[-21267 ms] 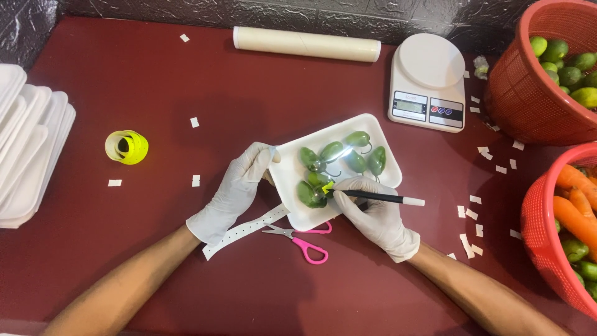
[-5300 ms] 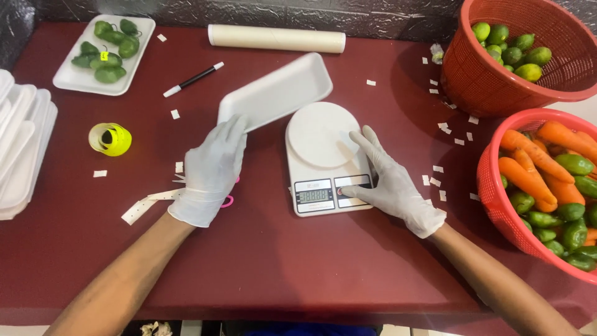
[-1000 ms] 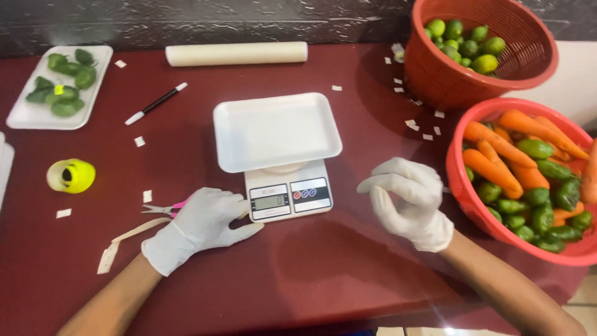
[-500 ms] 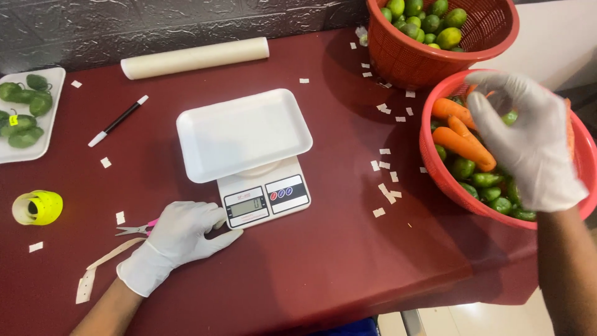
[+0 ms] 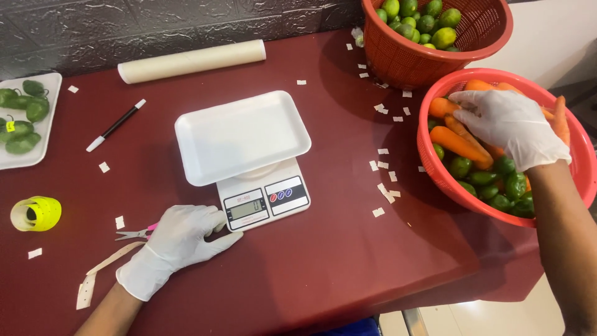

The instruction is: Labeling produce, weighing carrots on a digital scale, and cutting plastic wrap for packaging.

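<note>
Right hand: the gloved right hand [image 5: 511,127] is down in the near red basket [image 5: 435,163] at the right, fingers spread and curled over the carrots [image 5: 457,143]; whether they have closed on one cannot be told.
Left hand: the gloved left hand [image 5: 180,239] lies flat and open on the bench [image 5: 348,249], touching the near left corner of the white scale [image 5: 264,199], holding nothing.
Tray: a white foam tray [image 5: 241,135] sits on the scale with nothing in it.
Done so far: one tray of green peppers [image 5: 22,121] stands filled at the far left edge.
Left to do: the tray on the scale is unfilled and no vegetable has left the basket.
Around: pink-handled scissors [image 5: 134,234] lie just left of the left hand, a yellow tape roll [image 5: 36,213] further left, a pen [image 5: 116,125] and a wrap roll [image 5: 191,61] beyond.
Change: half a second ago the right hand hung above the basket; now it is among the carrots, and the left hand has stayed by the scale.
</note>
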